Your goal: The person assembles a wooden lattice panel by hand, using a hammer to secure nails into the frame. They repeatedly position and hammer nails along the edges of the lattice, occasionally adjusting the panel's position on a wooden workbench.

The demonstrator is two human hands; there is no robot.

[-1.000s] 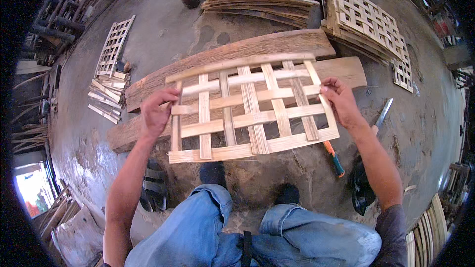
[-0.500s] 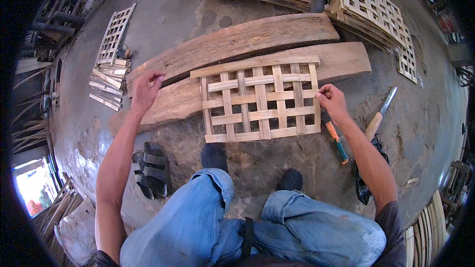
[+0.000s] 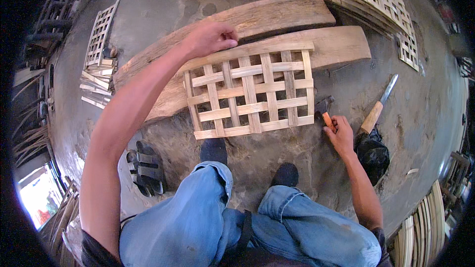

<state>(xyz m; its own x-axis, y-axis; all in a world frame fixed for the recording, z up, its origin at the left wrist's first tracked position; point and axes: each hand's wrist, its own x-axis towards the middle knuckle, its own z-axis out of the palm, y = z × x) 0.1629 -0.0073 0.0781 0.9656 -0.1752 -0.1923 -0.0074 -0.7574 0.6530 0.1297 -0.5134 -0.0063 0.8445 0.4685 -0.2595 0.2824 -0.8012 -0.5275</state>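
Observation:
A woven lattice panel (image 3: 250, 105) of pale flat wooden strips lies in front of me, its far part resting on two thick timber planks (image 3: 341, 47). Over its far edge, toward the left, hovers my left hand (image 3: 210, 39) with fingers curled in. Whatever its fingertips hold, if anything, is too small to make out. Right of the panel, my right hand (image 3: 340, 136) is closed round the orange handle of a hammer (image 3: 328, 120), whose dark head points away from me near the panel's right edge. The rest of the handle is hidden by the hand.
To the right lie a wooden-handled knife (image 3: 378, 109) and a black plastic bag (image 3: 372, 155). Stacked lattice panels (image 3: 371, 0) stand far right. At left are another panel (image 3: 101, 34), loose strips (image 3: 97, 84) and sandals (image 3: 146, 168).
My left hand has moved right, over the panel's far edge. My right hand has let go of the panel's right side, come nearer to me and taken hold of the hammer.

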